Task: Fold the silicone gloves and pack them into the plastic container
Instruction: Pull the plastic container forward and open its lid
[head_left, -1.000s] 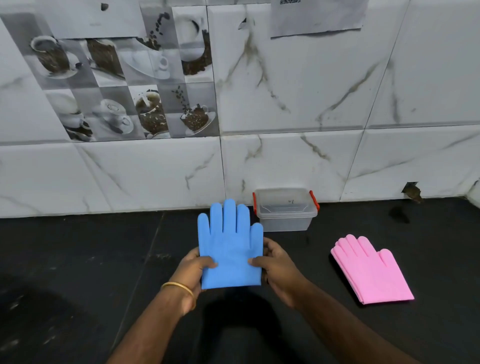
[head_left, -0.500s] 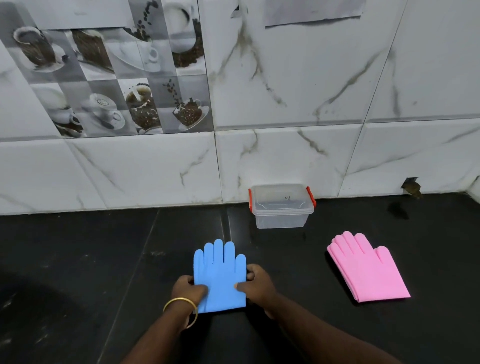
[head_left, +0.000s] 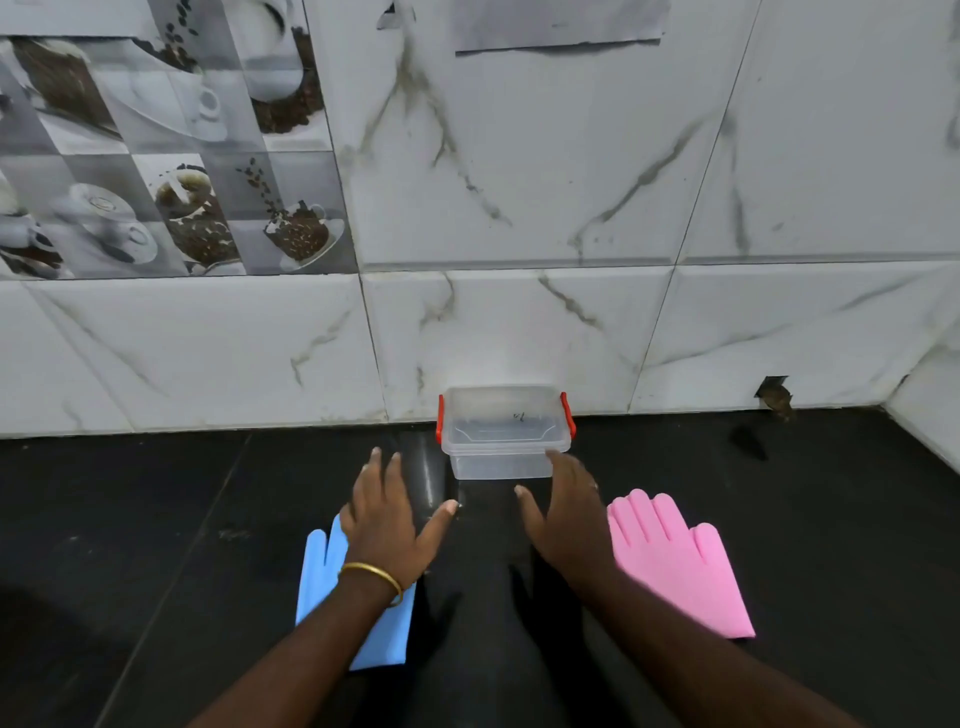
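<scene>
A clear plastic container (head_left: 503, 461) with red side clips and its lid on stands against the wall tiles. The blue silicone gloves (head_left: 317, 577) lie flat on the black counter, partly hidden under my left forearm. The pink gloves (head_left: 675, 561) lie flat to the right, fingers pointing toward the wall. My left hand (head_left: 387, 519) hovers above the blue gloves with fingers spread and holds nothing. My right hand (head_left: 563, 506) is stretched toward the container, its fingertips close to the container's front right corner; it holds nothing.
The black counter (head_left: 156, 545) ends at a white marble-tiled wall (head_left: 519, 208), which turns a corner at the far right. A small dark hole (head_left: 774, 397) sits in the wall base at right. A gold bangle circles my left wrist.
Both hands let go of the blue gloves, which now lie on the counter at left. Both hands moved forward toward the container with fingers spread. The camera tilted closer.
</scene>
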